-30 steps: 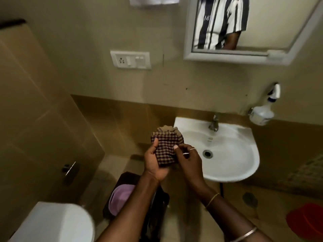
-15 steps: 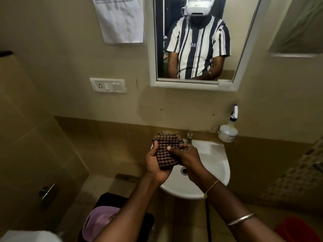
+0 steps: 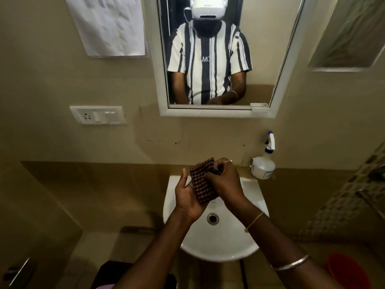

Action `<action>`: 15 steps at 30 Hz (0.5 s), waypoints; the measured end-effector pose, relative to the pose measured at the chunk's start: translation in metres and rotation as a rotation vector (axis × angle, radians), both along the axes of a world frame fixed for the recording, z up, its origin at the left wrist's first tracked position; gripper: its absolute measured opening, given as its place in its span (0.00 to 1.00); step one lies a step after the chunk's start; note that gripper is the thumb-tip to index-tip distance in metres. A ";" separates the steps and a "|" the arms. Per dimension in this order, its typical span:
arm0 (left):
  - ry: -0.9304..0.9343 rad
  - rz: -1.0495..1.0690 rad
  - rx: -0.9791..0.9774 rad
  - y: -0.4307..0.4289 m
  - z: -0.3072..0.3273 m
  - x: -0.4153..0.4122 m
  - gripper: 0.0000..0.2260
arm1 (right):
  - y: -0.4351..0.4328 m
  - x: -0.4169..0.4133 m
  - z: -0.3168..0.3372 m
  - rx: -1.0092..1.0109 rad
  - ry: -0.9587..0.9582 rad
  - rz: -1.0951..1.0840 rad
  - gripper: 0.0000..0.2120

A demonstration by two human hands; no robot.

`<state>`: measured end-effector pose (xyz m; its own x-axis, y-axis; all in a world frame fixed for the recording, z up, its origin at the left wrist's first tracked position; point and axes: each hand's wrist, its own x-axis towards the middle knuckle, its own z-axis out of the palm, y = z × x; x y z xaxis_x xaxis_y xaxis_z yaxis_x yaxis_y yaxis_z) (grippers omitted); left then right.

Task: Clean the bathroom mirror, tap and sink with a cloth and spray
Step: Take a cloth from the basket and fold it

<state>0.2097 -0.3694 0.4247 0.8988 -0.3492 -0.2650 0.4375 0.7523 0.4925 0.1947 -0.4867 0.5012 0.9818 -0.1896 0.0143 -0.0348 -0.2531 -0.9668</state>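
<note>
Head view, one frame. I am looking down over a white ceramic wall-mounted sink (image 3: 256,193), drain (image 3: 213,218) visible in the near half of the basin.

Both hands are above the far half of the basin, holding a folded dark brown-and-cream checked cloth (image 3: 203,185) between them.
- Left hand (image 3: 186,198): palm turned to the right, checked cloth lying against it. Thumb upright and clear of the fabric. Its fingers are hidden behind the cloth, so I cannot tell how far they curl.
- Right hand (image 3: 228,182): fingers curled over the far right edge of the checked cloth, gripping it. Ring on one finger; thin gold thread bracelet (image 3: 254,221) at the wrist, silver metal bangle (image 3: 291,263) nearer on the forearm.

The tap is not visible; the hands and cloth cover the far rim of the sink where it would sit.

A translucent white plastic spray bottle with a blue-and-white trigger head (image 3: 263,166) stands upright in a holder on the wall, just right of the sink's far right corner, apart from both hands.

A white-framed rectangular mirror (image 3: 216,112) hangs on the far wall above the sink, reflecting a person in a black-and-white striped shirt.

Left of the mirror: a creased white paper sheet (image 3: 110,26) on the wall, and below it a white switch-and-socket plate (image 3: 98,114). A red plastic bucket (image 3: 350,271) sits on the floor, near right.
</note>
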 end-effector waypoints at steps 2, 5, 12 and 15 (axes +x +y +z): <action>0.042 -0.021 -0.024 0.000 -0.003 0.015 0.36 | 0.014 0.010 0.001 -0.169 -0.074 0.000 0.12; 0.068 0.033 0.011 -0.002 -0.016 0.032 0.23 | 0.041 0.017 0.000 -0.294 -0.107 0.141 0.19; 0.221 -0.093 0.251 0.007 -0.058 0.067 0.16 | 0.024 0.038 -0.026 -0.260 -0.166 -0.085 0.11; 0.229 -0.179 0.489 0.007 -0.070 0.075 0.19 | 0.010 0.046 -0.050 -0.260 -0.100 -0.046 0.14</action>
<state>0.2845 -0.3622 0.3550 0.7378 -0.2785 -0.6149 0.6736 0.3647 0.6429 0.2406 -0.4771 0.4516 0.9635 -0.2112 0.1644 0.0401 -0.4933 -0.8689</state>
